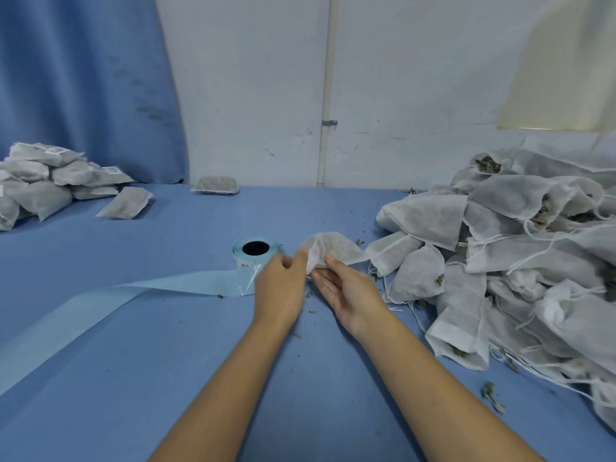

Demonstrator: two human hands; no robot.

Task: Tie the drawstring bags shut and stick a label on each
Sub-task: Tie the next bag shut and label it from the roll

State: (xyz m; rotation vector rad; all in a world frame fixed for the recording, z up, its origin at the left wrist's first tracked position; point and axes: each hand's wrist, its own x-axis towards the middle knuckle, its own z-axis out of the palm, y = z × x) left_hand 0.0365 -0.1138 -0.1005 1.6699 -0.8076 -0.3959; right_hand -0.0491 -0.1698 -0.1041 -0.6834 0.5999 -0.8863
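While left hand (280,288) pinches bag (336,248) edge and right hand (350,295) cups it, thumb on top — bag just right of roll (245,261) — neck seems untied: tilt could spill contents onto table (166,361). Strings from nearby pile (500,248) may snag — liner (150,291) may catch wrist.

bag heap (520,261) crowds right, label roll (255,253) centre

Label roll (255,251) mid-table (166,345), untied bags (520,261) piled right.
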